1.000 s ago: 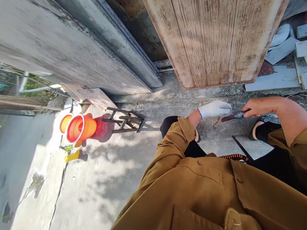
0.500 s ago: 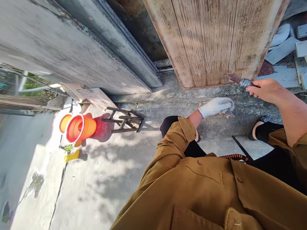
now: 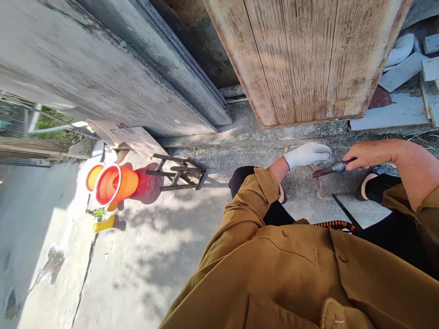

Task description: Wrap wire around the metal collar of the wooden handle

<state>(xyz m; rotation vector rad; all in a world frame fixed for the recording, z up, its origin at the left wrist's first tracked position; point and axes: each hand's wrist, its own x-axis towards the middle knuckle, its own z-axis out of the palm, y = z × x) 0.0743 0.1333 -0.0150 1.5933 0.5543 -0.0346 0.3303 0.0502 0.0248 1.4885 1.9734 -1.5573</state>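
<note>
My right hand (image 3: 368,154) is bare and closed round the handle of a brush (image 3: 327,170), whose neck is wound with wire. The brush's dark reddish-brown bristles point left, low over the concrete floor. My left hand (image 3: 307,154), in a white knitted glove, is just left of the brush with its fingers curled; what they hold, if anything, I cannot make out. Below the bristles shows a small brown strip (image 3: 320,186), its kind unclear. Ahead of both hands stands a weathered wooden panel (image 3: 295,68) with vertical grooves and patchy brown colour.
Orange buckets (image 3: 120,183) stand at the left near a dark wooden stool (image 3: 180,173). A yellow object (image 3: 104,224) lies by the buckets. White boards (image 3: 394,112) are piled right of the panel. A grey wall (image 3: 103,77) fills the upper left. A dark rod (image 3: 346,211) shows near my feet.
My right hand has brought the brush from the panel's lower right corner down and toward my left hand. My left hand has stayed nearly in place.
</note>
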